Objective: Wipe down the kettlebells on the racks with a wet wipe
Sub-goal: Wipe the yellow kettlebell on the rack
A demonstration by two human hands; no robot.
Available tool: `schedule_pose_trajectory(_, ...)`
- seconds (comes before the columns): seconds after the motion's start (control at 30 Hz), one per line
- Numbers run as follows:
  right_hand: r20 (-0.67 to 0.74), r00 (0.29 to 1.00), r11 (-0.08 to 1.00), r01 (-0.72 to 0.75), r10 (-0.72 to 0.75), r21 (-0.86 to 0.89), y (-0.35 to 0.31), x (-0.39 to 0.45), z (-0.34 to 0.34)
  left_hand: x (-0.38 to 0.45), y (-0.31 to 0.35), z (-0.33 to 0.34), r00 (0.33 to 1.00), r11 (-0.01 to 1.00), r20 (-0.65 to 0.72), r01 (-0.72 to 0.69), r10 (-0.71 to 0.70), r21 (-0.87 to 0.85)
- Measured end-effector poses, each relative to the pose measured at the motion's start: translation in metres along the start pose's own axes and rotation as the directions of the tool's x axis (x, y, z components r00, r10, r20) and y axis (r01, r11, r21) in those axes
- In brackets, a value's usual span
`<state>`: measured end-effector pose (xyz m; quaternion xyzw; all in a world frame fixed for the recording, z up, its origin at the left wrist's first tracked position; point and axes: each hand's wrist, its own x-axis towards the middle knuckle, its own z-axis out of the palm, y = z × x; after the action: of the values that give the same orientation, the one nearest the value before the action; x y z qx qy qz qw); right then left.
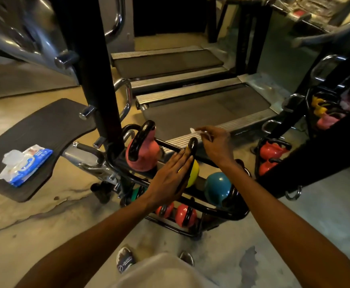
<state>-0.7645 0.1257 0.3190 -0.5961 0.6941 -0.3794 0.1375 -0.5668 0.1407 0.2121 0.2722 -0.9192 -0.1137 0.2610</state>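
Kettlebells are sitting on the black rack (235, 214) right in front of you, and the one you are dealing with is the yellow kettlebell (193, 173) at the middle of the rack's upper tier. Your left hand (171, 176) is lying flat against its near side, fingers straight and together, with the fingertips reaching up onto its black handle (192, 145). Your right hand (216, 143) is hovering just past that handle, above the rack's far rail, and is pinching a small white wet wipe (197, 130) between thumb and fingertips; the wipe is blurred, so you are probably holding it bunched rather than spread out. It is hanging clear of the handle, not touching it.

To the left on the same tier, the pink kettlebell (144, 155) is standing upright at the rack's left end, just beside the yellow one. The teal kettlebell (217, 189) is lying at the right end, near your right forearm. On the lower tier, two small red kettlebells (185, 216) are sitting side by side by the near rail, and a green one (137, 193) is peeking out, mostly hidden, under your left wrist.

A blue pack of wipes (25, 164) is lying on a dark pad (45, 129) well to the left of the rack, with a white sheet sticking out of its top. Two treadmills (207, 109) are stretching away beyond the rack's far rail. You are also seeing a mirror on the right that is showing more red kettlebells (270, 151).
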Motion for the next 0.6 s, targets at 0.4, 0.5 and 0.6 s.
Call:
schedule_pose_trajectory(0.4,0.455,0.871,0.971,0.234,-0.186,-0.051,0.026,-0.020,-0.004,-0.002,0.040,0.019,0.986,0.970,0.022,0.157,-0.164,0.183)
schedule_pose_trajectory(0.5,0.482,0.868,0.983,0.170,-0.117,-0.068,0.016,-0.020,-0.009,-0.003,0.044,0.018,0.985,0.969,0.025,0.165,-0.172,0.181)
schedule_pose_trajectory(0.6,0.588,0.791,0.962,0.262,-0.168,-0.078,0.014,-0.018,-0.009,-0.004,0.045,0.016,0.982,0.971,0.032,0.179,-0.187,0.155)
